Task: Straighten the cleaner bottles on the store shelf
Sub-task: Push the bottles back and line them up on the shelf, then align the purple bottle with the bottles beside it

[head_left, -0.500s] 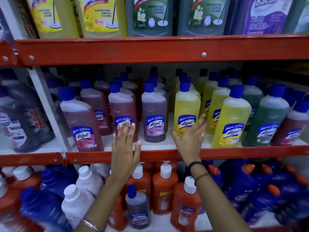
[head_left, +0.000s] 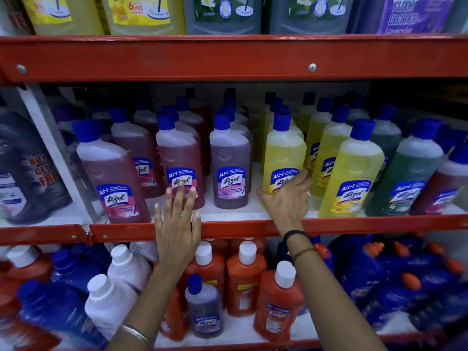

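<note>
Rows of blue-capped cleaner bottles stand on the middle shelf (head_left: 243, 214). My right hand (head_left: 287, 198) wraps around the base of a front yellow bottle (head_left: 285, 153), thumb on its left side and fingers over its label. My left hand (head_left: 177, 219) is flat with fingers spread, fingertips touching the label of a front reddish bottle (head_left: 179, 158) without gripping it. A purple bottle (head_left: 230, 160) stands upright between the two. The leftmost pink bottle (head_left: 111, 173) leans to the left. Another yellow bottle (head_left: 354, 171) leans to the right of my right hand.
A red shelf beam (head_left: 228, 57) runs overhead with large jugs above it. Green bottles (head_left: 410, 168) fill the right of the middle shelf; dark wrapped packs (head_left: 22, 168) sit beyond a white divider. Below are orange bottles (head_left: 244, 277), white bottles and blue ones.
My right hand has closed around the yellow bottle's base, where before it only reached toward it. My left hand stays flat against the reddish bottle.
</note>
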The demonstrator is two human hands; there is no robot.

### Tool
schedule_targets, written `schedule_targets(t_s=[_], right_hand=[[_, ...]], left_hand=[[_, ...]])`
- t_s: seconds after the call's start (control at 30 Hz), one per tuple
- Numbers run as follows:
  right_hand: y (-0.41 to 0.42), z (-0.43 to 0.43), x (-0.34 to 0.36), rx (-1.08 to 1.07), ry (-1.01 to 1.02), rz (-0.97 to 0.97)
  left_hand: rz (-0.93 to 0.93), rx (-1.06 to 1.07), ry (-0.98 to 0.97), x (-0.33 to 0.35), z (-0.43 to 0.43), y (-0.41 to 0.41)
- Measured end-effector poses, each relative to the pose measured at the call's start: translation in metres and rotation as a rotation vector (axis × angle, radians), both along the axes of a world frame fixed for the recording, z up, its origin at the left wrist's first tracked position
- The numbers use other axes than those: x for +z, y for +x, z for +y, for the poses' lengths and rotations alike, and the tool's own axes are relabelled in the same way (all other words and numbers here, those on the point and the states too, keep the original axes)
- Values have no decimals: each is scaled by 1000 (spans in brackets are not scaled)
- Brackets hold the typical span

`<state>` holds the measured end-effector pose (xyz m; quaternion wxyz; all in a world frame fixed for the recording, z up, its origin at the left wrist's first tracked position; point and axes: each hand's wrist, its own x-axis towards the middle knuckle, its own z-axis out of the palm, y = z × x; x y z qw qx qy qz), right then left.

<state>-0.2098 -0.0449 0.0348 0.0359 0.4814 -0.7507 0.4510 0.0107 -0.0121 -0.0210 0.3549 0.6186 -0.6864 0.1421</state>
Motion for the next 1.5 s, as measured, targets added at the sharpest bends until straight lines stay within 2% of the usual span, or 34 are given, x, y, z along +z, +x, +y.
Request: schedule_targets(t_s=[0.23,0.63,0.73,0.8,0.87,1.0,1.23,1.5], right_hand=[[-7,26,-7,-39,-49,109],[-14,50,-20,69,-94,64],[-1,65,-30,51,-244,31],[18,74,-33,145,-399,26],[42,74,-30,280,-444,18],[84,50,-12,380,-335,-21],[110,-8,5,163,-49,-75],[105,-6,1,78,12,12]], left_hand=[[-7,-4,33,2,2,0],[-41,-29,79,-2,13,11],[-63,-44,91,-7,13,20],[-74,-48,96,-10,13,26],[-86,-48,95,-13,12,30],[-116,-55,97,-15,11,36],[-142,-43,105,-17,8,38],[-148,-51,81,-17,7,39]])
